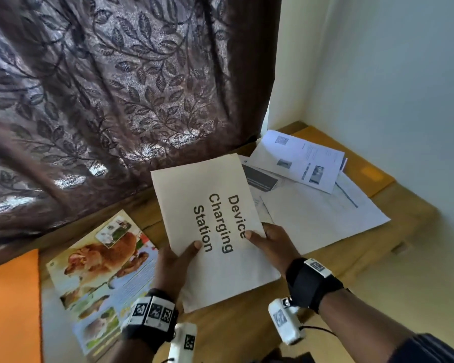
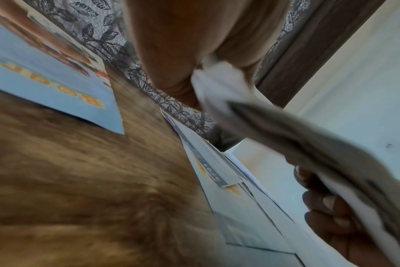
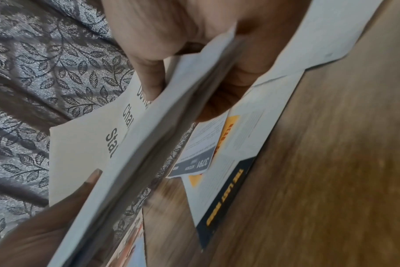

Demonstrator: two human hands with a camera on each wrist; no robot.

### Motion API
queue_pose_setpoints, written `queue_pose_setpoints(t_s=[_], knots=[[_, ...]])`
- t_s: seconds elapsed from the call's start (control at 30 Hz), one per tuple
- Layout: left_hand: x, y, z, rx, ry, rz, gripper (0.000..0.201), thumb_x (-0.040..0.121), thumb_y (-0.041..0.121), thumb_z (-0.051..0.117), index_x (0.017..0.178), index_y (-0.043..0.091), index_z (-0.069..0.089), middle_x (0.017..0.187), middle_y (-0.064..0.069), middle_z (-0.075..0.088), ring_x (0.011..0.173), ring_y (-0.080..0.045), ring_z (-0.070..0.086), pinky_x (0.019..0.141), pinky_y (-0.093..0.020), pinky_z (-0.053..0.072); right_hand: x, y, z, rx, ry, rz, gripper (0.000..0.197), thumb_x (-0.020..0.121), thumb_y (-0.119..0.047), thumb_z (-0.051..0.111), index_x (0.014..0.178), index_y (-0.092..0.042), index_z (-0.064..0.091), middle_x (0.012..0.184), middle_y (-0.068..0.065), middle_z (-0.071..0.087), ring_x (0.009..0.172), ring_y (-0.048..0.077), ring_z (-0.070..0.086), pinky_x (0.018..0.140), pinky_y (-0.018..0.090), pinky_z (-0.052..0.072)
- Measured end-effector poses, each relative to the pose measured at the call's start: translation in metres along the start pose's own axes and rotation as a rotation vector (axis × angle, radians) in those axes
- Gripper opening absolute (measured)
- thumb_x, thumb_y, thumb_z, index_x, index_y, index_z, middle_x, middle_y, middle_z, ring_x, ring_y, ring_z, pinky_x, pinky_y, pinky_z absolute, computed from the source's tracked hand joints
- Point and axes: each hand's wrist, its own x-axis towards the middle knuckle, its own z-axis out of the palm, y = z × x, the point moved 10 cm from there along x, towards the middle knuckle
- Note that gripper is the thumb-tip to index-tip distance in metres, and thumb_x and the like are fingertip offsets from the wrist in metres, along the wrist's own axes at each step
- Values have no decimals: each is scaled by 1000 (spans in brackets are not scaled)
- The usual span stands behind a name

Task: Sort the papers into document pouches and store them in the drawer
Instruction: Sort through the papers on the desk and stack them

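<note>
A white sheet printed "Device Charging Station" [image 1: 212, 213] tops a small stack of papers [image 3: 149, 140] held above the wooden table [image 1: 247, 331]. My left hand [image 1: 177, 260] grips the stack's near left edge, thumb on top. On the stack's right edge my right hand [image 1: 270, 243] pinches it, thumb on top and fingers underneath. In the left wrist view the stack's edge [image 2: 308, 144] shows blurred, with the right hand's fingers [image 2: 327, 204] curled under it. Loose white papers [image 1: 312, 205] lie spread at the far right of the table.
A colourful sheet with animal photos [image 1: 102, 273] lies left of the hands. An orange flat piece [image 1: 11, 307] sits at the far left, a yellow-brown envelope [image 1: 364, 169] under the far papers. A patterned curtain [image 1: 116, 87] hangs behind; a pale wall [image 1: 391, 87] stands right.
</note>
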Motion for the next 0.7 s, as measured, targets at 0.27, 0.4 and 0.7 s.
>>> queue_pose_setpoints(t_s=[0.27, 0.4, 0.7], knots=[[-13, -19, 8, 31, 108, -66, 25, 84, 23, 79, 107, 16, 73, 98, 0, 79, 88, -22, 76, 80, -46, 61, 37, 12, -8, 115, -156, 103, 18, 96, -20, 64, 104, -10, 75, 100, 6, 78, 92, 25, 75, 90, 46, 58], [-26, -27, 6, 9, 183, -72, 20, 86, 17, 75, 106, 19, 72, 95, 5, 79, 85, -19, 76, 69, -32, 61, 51, 13, -8, 12, -211, 78, 17, 96, -19, 63, 101, -8, 74, 96, 8, 78, 87, 27, 75, 83, 45, 60], [-40, -28, 6, -41, 267, -59, 16, 87, 14, 74, 102, 19, 72, 91, 8, 79, 81, -16, 76, 63, -26, 59, 155, -37, -95, -834, 64, -156, 12, 92, -22, 58, 92, -14, 67, 102, 13, 72, 96, 35, 66, 78, 38, 49]])
